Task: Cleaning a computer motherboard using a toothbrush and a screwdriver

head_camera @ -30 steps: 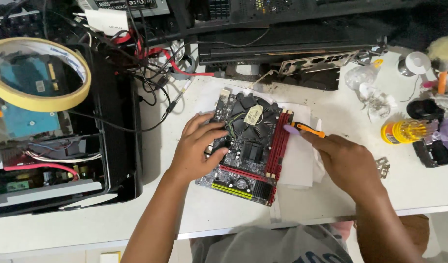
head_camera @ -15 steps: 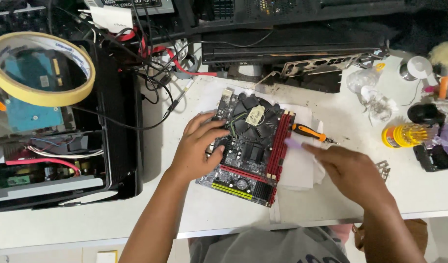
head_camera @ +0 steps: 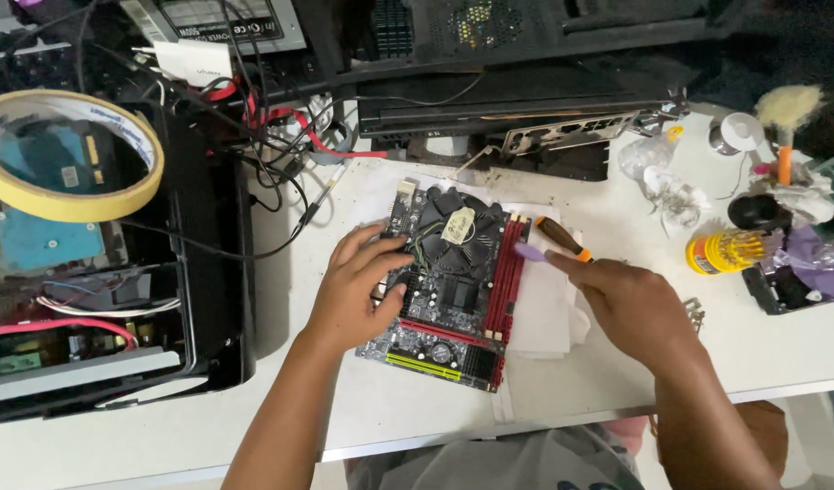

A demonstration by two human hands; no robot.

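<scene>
A black computer mainboard [head_camera: 453,299] with red slots and a round black cooler fan [head_camera: 460,238] lies on white paper on the white table [head_camera: 254,417]. My left hand [head_camera: 355,289] rests on the board's left edge, fingers curled over it beside the fan. My right hand [head_camera: 621,304] is to the right of the board, over the paper, with fingers stretched toward a screwdriver [head_camera: 562,240] with a black and orange handle. Whether the fingers grip the screwdriver is not clear.
An open black computer case [head_camera: 117,299] with cables stands at the left, a yellow tape roll [head_camera: 68,159] on it. Dark hardware and a metal bracket [head_camera: 571,134] lie behind the board. A yellow can [head_camera: 730,249], a brush [head_camera: 784,122] and clutter fill the right.
My right hand has shifted slightly down and right along the board's right edge, staying by the screwdriver. My left hand has stayed on the board.
</scene>
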